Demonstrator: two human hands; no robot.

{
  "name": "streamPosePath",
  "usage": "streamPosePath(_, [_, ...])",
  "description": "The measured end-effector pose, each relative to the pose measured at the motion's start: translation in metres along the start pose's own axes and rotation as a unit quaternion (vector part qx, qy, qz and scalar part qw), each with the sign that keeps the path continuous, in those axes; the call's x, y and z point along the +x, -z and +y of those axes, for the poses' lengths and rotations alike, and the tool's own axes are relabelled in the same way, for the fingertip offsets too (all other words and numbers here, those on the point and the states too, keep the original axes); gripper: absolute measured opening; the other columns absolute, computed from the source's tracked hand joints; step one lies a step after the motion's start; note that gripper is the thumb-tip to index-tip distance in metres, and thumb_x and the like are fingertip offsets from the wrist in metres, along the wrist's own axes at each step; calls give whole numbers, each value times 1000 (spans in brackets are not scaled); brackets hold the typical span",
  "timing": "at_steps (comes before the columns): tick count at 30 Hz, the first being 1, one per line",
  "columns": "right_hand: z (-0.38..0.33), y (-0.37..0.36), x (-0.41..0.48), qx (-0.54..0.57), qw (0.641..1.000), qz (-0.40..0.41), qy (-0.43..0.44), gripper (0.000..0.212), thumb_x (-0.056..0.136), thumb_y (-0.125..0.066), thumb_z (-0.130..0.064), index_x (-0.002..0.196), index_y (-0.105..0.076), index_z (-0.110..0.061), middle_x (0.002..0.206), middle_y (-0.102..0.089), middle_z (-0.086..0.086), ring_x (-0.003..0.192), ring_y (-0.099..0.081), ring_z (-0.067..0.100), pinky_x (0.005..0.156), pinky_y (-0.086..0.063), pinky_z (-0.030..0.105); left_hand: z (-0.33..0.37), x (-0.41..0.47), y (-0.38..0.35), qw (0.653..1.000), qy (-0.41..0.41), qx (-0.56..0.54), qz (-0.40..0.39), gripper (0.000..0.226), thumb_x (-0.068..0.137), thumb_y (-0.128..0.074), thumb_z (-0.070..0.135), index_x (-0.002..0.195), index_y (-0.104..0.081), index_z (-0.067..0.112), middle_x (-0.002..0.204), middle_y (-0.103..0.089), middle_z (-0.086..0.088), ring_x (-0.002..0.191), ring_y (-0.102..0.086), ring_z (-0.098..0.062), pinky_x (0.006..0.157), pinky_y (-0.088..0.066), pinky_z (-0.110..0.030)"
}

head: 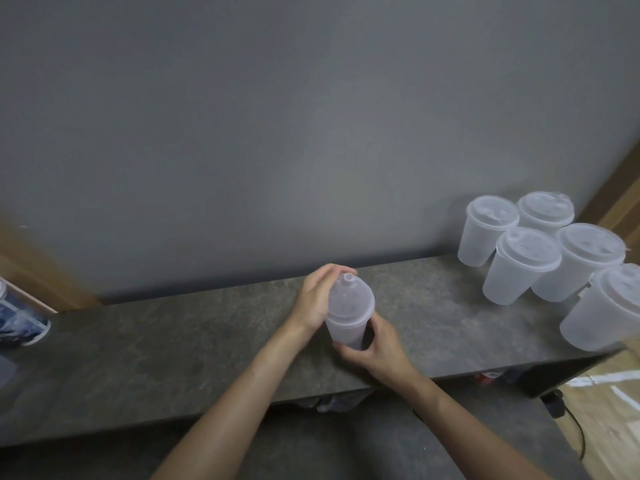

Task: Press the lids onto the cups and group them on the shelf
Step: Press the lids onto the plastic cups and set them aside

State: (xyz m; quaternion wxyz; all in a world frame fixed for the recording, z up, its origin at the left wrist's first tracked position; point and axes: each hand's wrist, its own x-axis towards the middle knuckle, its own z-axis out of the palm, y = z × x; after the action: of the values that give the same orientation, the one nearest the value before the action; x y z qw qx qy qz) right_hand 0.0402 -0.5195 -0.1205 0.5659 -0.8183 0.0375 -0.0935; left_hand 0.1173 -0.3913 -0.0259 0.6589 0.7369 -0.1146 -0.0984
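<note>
With right hand (375, 348) gripping cup (346, 333), left hand (313, 299) curls over lid (350, 301).

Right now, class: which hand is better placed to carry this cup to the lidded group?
Probably the right hand: its grip wraps the cup, and the lidded group stands rightward on the shelf. The left hand only cups the domed lid.

Legible text: none found.
Cups (519, 271), lids (530, 249): nothing readable.
Blue container (20, 323): print blurred, no lettering made out.
Red item (486, 376) under shelf (173, 341): marking too small to be read.
</note>
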Motion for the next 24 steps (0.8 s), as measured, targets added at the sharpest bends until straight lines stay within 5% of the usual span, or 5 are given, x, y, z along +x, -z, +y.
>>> streamPosePath(3, [1, -3, 2, -6, 1000, -14, -2, 76, 71, -90, -41, 136, -53, -31, 127, -67, -12, 119, -64, 5, 98, -56, 38, -1, -2, -3, 999, -8, -38, 8, 34, 107, -40, 8, 98, -71, -6, 98, -74, -12, 87, -68, -14, 80, -51, -22])
streamPosePath(8, [5, -5, 2, 23, 999, 22, -13, 92, 65, -96, -52, 140, -48, -31, 134, -63, -12, 124, -61, 7, 101, -55, 36, -12, -13, -20, 991, -13, -64, 119, 35, 107, -42, 9, 90, -72, 12, 86, -76, 4, 82, -69, -6, 75, -50, -18])
streamPosePath(14, [4, -2, 1, -3, 1000, -9, 0, 72, 71, -89, -39, 134, -57, -23, 124, -68, -12, 115, -64, 2, 98, -56, 38, 4, 8, 4, 995, -55, -15, -80, 39, 103, -46, 23, 99, -73, -6, 101, -76, -13, 92, -69, -17, 85, -52, -25])
streamPosePath(21, [2, -1, 1, 31, 999, 3, -8, 80, 68, -92, -50, 132, -45, -42, 132, -62, -13, 123, -60, 2, 103, -52, 29, -13, 0, -9, 997, -71, -8, 41, 39, 99, -41, 31, 94, -73, 10, 99, -76, -5, 93, -69, -15, 85, -51, -27])
streamPosePath(24, [1, 3, 1, 24, 999, -22, 0, 73, 78, -88, -42, 134, -42, -44, 136, -59, -13, 127, -57, 2, 107, -50, 30, -6, 11, 6, 992, -86, 78, -49, 30, 96, -48, 33, 98, -75, 22, 112, -72, 6, 107, -65, -5, 94, -47, -21])
